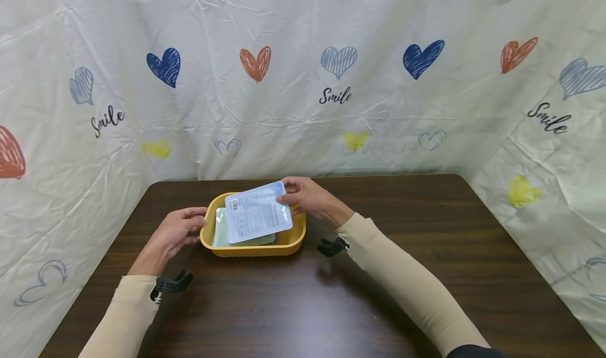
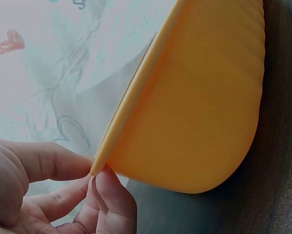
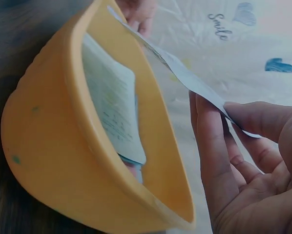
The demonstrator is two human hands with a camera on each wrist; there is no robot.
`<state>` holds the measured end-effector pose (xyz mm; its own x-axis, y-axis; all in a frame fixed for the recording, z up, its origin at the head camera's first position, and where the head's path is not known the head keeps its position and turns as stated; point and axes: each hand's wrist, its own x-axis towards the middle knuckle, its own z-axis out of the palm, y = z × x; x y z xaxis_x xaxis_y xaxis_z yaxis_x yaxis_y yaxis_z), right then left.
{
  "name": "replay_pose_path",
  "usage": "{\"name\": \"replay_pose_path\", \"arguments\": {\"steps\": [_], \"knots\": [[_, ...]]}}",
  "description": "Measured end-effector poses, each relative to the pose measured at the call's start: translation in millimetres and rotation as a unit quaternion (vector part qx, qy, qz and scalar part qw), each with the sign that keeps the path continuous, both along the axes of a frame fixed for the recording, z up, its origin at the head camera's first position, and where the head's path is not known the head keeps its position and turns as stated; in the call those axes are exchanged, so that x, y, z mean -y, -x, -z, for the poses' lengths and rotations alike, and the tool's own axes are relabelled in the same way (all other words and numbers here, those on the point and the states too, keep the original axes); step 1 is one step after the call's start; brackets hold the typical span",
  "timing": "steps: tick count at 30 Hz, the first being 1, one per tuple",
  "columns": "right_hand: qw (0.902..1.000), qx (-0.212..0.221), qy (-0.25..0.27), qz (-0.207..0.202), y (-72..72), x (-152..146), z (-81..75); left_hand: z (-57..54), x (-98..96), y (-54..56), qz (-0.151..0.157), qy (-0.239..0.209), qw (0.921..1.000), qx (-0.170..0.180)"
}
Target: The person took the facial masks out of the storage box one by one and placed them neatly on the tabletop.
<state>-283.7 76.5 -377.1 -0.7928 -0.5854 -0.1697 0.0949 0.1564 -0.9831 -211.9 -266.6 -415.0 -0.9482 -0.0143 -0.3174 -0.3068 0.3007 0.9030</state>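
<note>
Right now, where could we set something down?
Bare tabletop lies right of the right sleeve, and between both sleeves in front of the yellow basket. Crowded: the basket, left grip pinching its rim, right grip holding a blue sachet over a green sachet.

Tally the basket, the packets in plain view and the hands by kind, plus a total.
Rounded yellow plastic basket: 1
Pale blue-and-white flat rectangular packet: 1
Pale green flat packet: 1
Bare hands: 2
Total: 5
Anything beneath the green packet is too hidden to count.
</note>
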Motion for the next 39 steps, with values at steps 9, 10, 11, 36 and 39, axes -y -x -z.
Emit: {"name": "replay_pose_path", "arguments": {"steps": [9, 10, 11, 36, 39], "knots": [[0.9995, 0.002, 0.023, 0.023, -0.7, -27.0, -5.7, 0.2, 0.3, -1.2, -0.001, 0.002, 1.0000, -0.004], [0.9993, 0.005, 0.027, 0.025, -0.7, -30.2, -6.7, 0.1, 0.2, -1.5, -0.001, 0.002, 1.0000, -0.006], [0.9991, 0.006, 0.031, 0.027, -0.8, -33.6, -7.6, 0.0, 0.0, -1.5, -0.002, 0.000, 1.0000, -0.006], [0.9949, 0.029, 0.071, 0.066, 0.8, -104.2, -7.6, 0.4, -2.4, -2.6, -0.007, 0.001, 0.9999, -0.010], [0.9947, 0.026, 0.068, 0.072, 1.2, -111.8, -6.9, 0.2, -2.4, -2.4, -0.006, -0.001, 0.9999, -0.012]]}}
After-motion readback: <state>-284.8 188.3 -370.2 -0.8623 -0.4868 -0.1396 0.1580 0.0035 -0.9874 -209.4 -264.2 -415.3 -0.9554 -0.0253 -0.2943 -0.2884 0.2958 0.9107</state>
